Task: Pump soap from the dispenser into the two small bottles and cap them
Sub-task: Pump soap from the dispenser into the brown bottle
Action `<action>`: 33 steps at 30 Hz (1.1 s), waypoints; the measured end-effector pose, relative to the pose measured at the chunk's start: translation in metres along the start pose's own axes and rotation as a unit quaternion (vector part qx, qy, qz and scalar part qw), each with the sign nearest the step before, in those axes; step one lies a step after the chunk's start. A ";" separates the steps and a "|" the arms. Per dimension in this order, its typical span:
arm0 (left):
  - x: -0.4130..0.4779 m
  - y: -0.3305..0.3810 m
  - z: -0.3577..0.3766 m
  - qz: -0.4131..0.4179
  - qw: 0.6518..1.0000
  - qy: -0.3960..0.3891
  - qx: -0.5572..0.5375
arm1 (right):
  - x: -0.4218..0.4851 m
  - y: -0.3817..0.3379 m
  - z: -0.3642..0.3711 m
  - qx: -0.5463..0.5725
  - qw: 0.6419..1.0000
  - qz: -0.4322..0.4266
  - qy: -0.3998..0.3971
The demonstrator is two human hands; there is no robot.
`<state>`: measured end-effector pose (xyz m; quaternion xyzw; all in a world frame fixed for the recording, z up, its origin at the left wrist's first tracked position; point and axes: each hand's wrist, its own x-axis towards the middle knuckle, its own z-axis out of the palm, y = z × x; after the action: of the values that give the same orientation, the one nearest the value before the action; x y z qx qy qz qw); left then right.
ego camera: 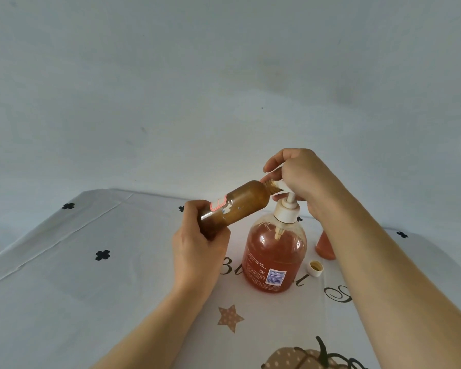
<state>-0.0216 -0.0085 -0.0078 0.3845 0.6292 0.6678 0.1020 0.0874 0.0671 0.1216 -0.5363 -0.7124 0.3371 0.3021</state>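
Two bare forearms reach in from the near edge. Of these, the left hand (197, 243) grips the base of a brown small bottle (237, 205), tilted almost level, its open neck meeting the white nozzle (278, 185). The right hand (301, 177) curls over the pump head of the dispenser (274, 257), upright on the tabletop (91, 288). Just beside it lies a loose cap (315, 269), and a second bottle (324, 247) shows partly behind the right forearm.
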 end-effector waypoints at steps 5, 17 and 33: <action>0.000 -0.001 0.001 -0.003 1.000 0.003 -0.002 | 0.001 0.001 0.000 -0.007 1.000 -0.007 0.001; 0.004 -0.005 0.001 -0.038 0.998 -0.002 0.055 | 0.007 0.017 0.009 -0.016 1.000 -0.021 0.006; 0.000 0.000 0.000 0.007 0.998 -0.030 0.048 | 0.001 -0.002 0.002 0.037 0.999 -0.004 0.019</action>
<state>-0.0216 -0.0083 -0.0081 0.4130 0.6545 0.6258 0.0972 0.0850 0.0672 0.1220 -0.5282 -0.6959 0.3515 0.3365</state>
